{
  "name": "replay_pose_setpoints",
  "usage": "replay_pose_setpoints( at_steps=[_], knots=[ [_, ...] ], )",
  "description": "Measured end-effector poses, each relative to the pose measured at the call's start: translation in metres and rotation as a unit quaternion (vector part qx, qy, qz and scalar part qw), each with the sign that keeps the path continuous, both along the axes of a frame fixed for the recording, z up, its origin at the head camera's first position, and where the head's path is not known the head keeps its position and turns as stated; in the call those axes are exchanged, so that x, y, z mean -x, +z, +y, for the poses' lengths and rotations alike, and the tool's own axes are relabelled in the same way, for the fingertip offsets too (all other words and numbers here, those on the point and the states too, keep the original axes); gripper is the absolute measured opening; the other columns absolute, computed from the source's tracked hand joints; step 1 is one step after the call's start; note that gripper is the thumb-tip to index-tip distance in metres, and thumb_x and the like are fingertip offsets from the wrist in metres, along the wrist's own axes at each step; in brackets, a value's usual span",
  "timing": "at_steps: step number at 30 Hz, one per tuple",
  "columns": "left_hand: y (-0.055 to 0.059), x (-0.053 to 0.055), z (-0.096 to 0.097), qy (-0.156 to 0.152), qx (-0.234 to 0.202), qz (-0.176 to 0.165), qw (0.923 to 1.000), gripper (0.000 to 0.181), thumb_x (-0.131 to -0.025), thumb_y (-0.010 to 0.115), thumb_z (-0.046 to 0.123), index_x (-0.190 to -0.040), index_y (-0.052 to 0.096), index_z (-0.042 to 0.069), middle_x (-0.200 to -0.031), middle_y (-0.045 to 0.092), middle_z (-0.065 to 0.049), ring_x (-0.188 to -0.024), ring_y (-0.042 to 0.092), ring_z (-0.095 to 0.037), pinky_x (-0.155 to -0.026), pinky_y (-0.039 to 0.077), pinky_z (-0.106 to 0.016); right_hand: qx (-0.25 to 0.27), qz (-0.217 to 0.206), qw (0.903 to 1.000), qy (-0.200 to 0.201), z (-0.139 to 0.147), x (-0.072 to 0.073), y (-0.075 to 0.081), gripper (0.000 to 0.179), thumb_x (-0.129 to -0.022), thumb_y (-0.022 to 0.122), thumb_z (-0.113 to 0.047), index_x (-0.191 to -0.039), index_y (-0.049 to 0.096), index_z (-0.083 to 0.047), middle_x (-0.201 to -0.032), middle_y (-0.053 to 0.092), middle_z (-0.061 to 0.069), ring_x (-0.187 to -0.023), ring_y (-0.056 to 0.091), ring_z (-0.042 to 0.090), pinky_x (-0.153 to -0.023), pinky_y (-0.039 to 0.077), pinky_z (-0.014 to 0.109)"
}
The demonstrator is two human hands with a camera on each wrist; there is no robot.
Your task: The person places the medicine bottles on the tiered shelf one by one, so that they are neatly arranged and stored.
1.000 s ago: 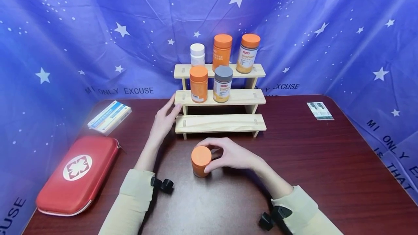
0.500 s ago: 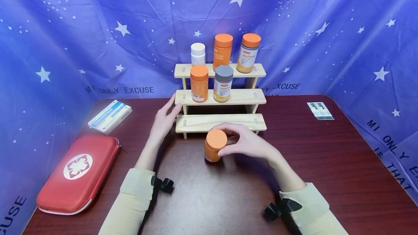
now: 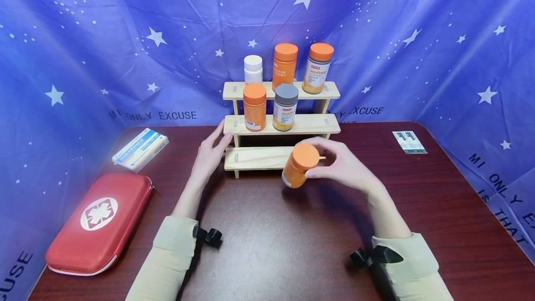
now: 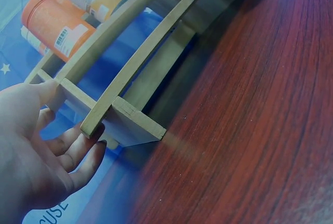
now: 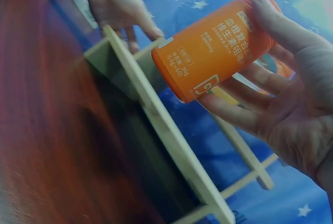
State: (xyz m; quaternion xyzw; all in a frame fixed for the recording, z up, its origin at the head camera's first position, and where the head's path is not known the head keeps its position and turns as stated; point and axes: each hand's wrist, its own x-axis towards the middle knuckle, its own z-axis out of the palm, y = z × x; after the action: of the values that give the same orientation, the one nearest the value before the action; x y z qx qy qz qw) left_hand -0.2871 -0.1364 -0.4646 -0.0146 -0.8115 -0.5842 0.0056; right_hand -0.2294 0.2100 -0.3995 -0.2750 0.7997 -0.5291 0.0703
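Note:
My right hand (image 3: 340, 164) grips an orange pill bottle (image 3: 296, 171) between thumb and fingers. The bottle is tilted and held above the table, in front of the right part of the bottom tier. Its orange cap and printed label (image 5: 210, 52) show in the right wrist view. My left hand (image 3: 210, 152) holds the left end of a three-tier wooden display rack (image 3: 255, 158). In the left wrist view, the left thumb touches the middle tier, and curled fingers (image 4: 78, 151) lie by the lower board's end.
The middle tier bears an orange bottle (image 3: 255, 108) and a grey-capped bottle (image 3: 286, 108). Up top stand a white bottle (image 3: 253, 71) and two orange-capped bottles. A red first-aid case (image 3: 100, 224) and a medicine box (image 3: 140, 149) lie left, a blister-like card (image 3: 409, 142) right.
My right hand has carried the orange pill bottle up, away from me and to the right, tilting it toward the bottom tier. The left hand stays at the rack's left end.

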Motion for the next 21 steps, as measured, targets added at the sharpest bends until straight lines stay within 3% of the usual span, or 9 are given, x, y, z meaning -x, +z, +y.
replay_pose_setpoints(
  at_steps=[4,9,21],
  knots=[
    [0.001,0.0,0.0,0.0,0.002,0.0,1.0,0.061,-0.101,0.055,0.059,-0.157,0.034,0.046,-0.169,0.032,0.002,-0.143,0.052,-0.028,-0.105,0.057,-0.048,-0.005,0.027,0.9988,-0.041,0.013,0.001,0.007,0.055,-0.084,0.083,-0.004,-0.135,0.064,-0.009,-0.119,0.069,-0.011,-0.104,0.067,0.009,-0.083,0.06,0.023],
    [0.002,-0.002,0.0,0.003,0.011,0.001,0.9999,0.061,-0.101,0.054,0.06,-0.157,0.034,0.048,-0.168,0.033,0.002,-0.14,0.055,-0.028,-0.105,0.057,-0.048,0.0,0.049,0.9962,-0.072,0.026,0.0,0.013,0.054,-0.085,0.081,0.0,-0.135,0.063,-0.009,-0.117,0.07,-0.009,-0.101,0.067,0.009,-0.084,0.057,0.02],
    [0.001,-0.001,0.0,0.001,0.004,0.0,1.0,0.06,-0.101,0.055,0.06,-0.156,0.034,0.049,-0.168,0.035,0.003,-0.141,0.054,-0.026,-0.107,0.056,-0.048,0.019,0.064,0.9891,-0.131,0.039,0.001,0.023,0.05,-0.088,0.077,0.001,-0.136,0.063,-0.007,-0.113,0.071,-0.012,-0.099,0.068,0.007,-0.086,0.055,0.014]
  ],
)
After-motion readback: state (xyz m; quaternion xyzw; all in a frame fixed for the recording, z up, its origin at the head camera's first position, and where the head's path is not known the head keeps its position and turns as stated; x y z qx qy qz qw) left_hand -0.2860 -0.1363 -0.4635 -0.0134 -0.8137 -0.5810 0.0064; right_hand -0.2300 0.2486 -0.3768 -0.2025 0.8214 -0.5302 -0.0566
